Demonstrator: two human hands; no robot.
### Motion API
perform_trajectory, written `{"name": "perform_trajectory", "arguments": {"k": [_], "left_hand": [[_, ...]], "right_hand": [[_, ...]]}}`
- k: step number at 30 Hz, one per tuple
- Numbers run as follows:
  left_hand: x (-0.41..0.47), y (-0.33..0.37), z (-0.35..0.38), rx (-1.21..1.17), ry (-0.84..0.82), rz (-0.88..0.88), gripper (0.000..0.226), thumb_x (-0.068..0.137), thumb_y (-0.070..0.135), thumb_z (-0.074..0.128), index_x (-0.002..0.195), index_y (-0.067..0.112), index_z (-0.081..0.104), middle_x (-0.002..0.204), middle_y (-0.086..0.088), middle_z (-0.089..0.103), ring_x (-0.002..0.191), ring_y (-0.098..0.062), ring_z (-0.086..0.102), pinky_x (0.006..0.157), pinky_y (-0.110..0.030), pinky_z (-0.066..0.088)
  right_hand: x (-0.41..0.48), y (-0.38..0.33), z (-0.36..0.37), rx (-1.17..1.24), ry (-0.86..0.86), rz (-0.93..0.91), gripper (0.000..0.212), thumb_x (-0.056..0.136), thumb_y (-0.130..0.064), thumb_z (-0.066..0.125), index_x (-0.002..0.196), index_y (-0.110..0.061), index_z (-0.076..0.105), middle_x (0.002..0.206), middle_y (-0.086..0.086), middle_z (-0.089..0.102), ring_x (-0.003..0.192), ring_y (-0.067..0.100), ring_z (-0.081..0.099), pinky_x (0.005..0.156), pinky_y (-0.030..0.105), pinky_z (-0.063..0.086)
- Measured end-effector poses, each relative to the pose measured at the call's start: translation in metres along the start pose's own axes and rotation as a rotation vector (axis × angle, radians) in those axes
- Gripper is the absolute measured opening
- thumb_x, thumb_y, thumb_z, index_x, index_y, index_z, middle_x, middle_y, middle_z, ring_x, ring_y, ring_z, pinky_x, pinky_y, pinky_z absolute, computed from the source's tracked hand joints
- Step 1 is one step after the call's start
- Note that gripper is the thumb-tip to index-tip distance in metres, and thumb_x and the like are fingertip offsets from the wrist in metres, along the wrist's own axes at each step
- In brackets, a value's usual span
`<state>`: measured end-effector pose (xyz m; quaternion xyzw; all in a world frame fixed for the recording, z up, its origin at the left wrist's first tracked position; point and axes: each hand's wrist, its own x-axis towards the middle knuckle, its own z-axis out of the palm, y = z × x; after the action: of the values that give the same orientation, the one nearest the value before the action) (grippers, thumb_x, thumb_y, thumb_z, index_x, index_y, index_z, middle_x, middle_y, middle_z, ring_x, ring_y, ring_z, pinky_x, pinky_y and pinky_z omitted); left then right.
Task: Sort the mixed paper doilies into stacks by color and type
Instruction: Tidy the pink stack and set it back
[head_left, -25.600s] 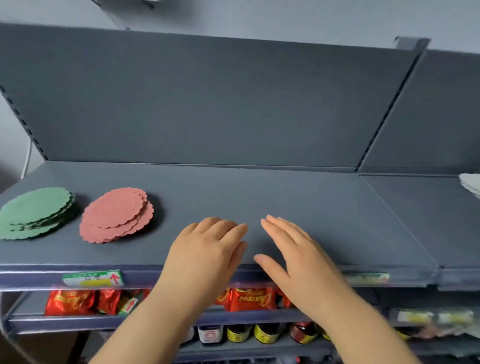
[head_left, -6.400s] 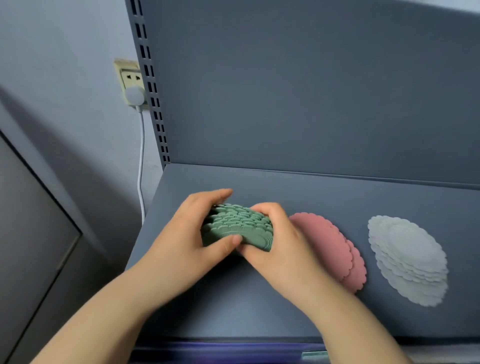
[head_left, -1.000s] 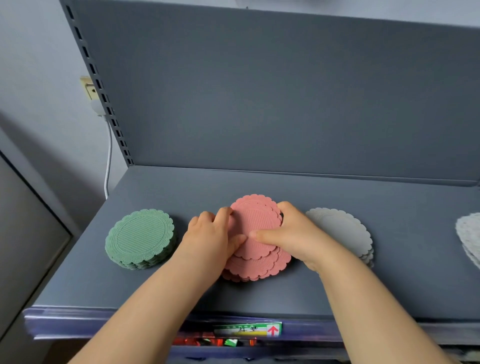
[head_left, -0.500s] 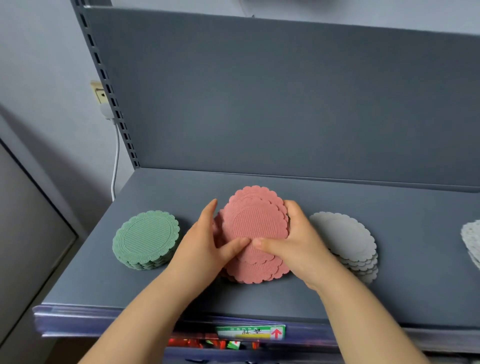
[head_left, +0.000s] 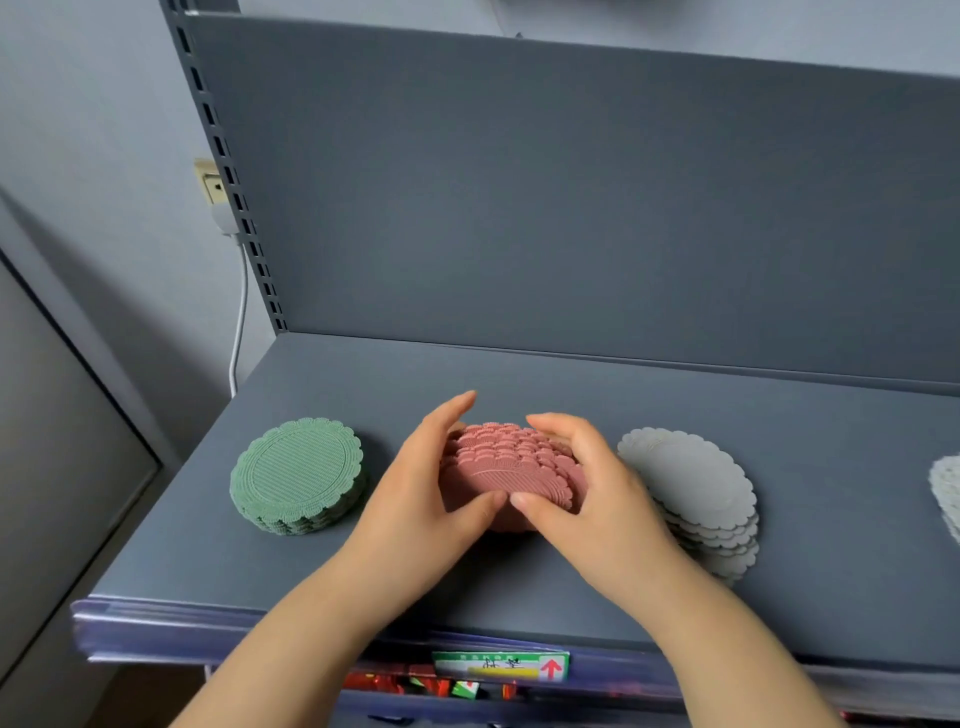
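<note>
Many pink doilies (head_left: 511, 470) — scalloped, fanned

Both hands cup a pink stack (head_left: 511, 470) of doilies on the grey shelf (head_left: 571, 384), the left hand (head_left: 415, 499) on its left side and the right hand (head_left: 592, 499) on its right, thumbs nearly meeting in front. A neat green stack (head_left: 297, 475) sits left of them. A fanned-out grey stack (head_left: 693, 493) lies just right, and another pale stack (head_left: 948, 493) shows at the right edge.
</note>
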<state>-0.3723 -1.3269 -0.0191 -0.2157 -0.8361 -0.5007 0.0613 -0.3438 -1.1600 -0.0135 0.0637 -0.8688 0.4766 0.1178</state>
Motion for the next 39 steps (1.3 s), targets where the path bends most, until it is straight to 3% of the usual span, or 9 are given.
{"name": "perform_trajectory", "arguments": {"k": [8,12,16,21,24,27,31,36,39], "left_hand": [[-0.003,0.000,0.006,-0.015,-0.040,-0.044,0.085,0.072,0.021,0.077,0.140,0.031,0.027,0.134,0.015,0.040,0.122,0.012,0.035,0.098,-0.002,0.025],[-0.001,-0.003,0.003,-0.034,-0.017,-0.053,0.080,0.075,0.018,0.075,0.139,0.032,0.029,0.134,0.014,0.042,0.119,0.014,0.037,0.096,-0.001,0.026],[-0.005,0.001,0.009,0.012,-0.017,0.025,0.070,0.075,0.025,0.074,0.128,0.041,0.031,0.128,0.019,0.042,0.118,0.015,0.036,0.093,0.001,0.024],[-0.004,0.006,0.015,0.076,0.034,0.071,0.068,0.070,0.029,0.067,0.124,0.045,0.031,0.125,0.019,0.041,0.120,-0.002,0.040,0.099,-0.009,0.026],[-0.003,0.008,0.018,0.071,0.028,0.098,0.070,0.073,0.029,0.067,0.131,0.041,0.029,0.121,0.018,0.047,0.116,-0.005,0.045,0.100,-0.018,0.031],[-0.002,0.003,0.014,0.037,0.035,0.023,0.069,0.076,0.026,0.068,0.127,0.047,0.028,0.120,0.022,0.045,0.117,0.001,0.042,0.099,-0.011,0.029],[0.000,0.002,0.016,0.049,0.028,0.034,0.065,0.082,0.019,0.065,0.137,0.028,0.031,0.120,0.017,0.043,0.120,-0.005,0.041,0.103,-0.024,0.032],[-0.001,-0.002,0.012,0.027,-0.033,0.039,0.071,0.082,0.017,0.058,0.131,0.044,0.015,0.126,0.030,0.028,0.125,0.006,0.028,0.103,-0.006,0.018],[-0.003,-0.007,0.010,-0.015,-0.080,0.051,0.083,0.082,0.002,0.057,0.136,0.041,0.007,0.131,0.026,0.023,0.127,0.007,0.025,0.105,-0.007,0.017]], "right_hand": [[-0.004,-0.005,0.007,0.038,0.054,-0.026,0.055,0.076,-0.048,0.057,0.125,-0.044,0.031,0.132,-0.016,0.042,0.122,-0.006,0.038,0.101,0.016,0.033],[-0.005,-0.003,0.005,0.179,0.018,0.030,0.057,0.077,-0.044,0.056,0.128,-0.040,0.032,0.130,-0.009,0.042,0.123,0.000,0.039,0.103,0.025,0.033],[-0.007,-0.002,0.007,0.130,-0.029,0.061,0.053,0.076,-0.047,0.052,0.124,-0.042,0.031,0.130,-0.013,0.037,0.120,-0.008,0.035,0.102,0.016,0.031],[-0.002,-0.004,0.003,0.255,0.030,0.106,0.044,0.085,-0.054,0.046,0.119,-0.027,0.046,0.124,-0.009,0.050,0.118,0.001,0.045,0.103,0.035,0.036],[0.001,-0.008,0.004,0.224,-0.068,0.102,0.044,0.081,-0.052,0.043,0.119,-0.030,0.048,0.122,-0.011,0.054,0.114,0.002,0.049,0.099,0.032,0.040],[0.001,-0.007,0.003,0.224,-0.037,0.085,0.043,0.082,-0.051,0.041,0.120,-0.032,0.050,0.124,-0.016,0.053,0.116,-0.003,0.046,0.101,0.027,0.037],[0.000,-0.006,0.008,0.189,-0.072,0.105,0.057,0.078,-0.056,0.047,0.130,-0.037,0.033,0.133,-0.012,0.043,0.120,-0.005,0.040,0.102,0.021,0.034],[-0.001,0.003,0.011,0.087,-0.107,0.138,0.064,0.083,-0.039,0.058,0.135,-0.038,0.021,0.139,-0.014,0.033,0.124,-0.005,0.034,0.104,0.021,0.030],[0.000,0.009,0.011,-0.035,-0.112,0.119,0.064,0.083,-0.027,0.061,0.134,-0.033,0.023,0.135,-0.011,0.037,0.118,-0.003,0.038,0.098,0.015,0.030]]}}
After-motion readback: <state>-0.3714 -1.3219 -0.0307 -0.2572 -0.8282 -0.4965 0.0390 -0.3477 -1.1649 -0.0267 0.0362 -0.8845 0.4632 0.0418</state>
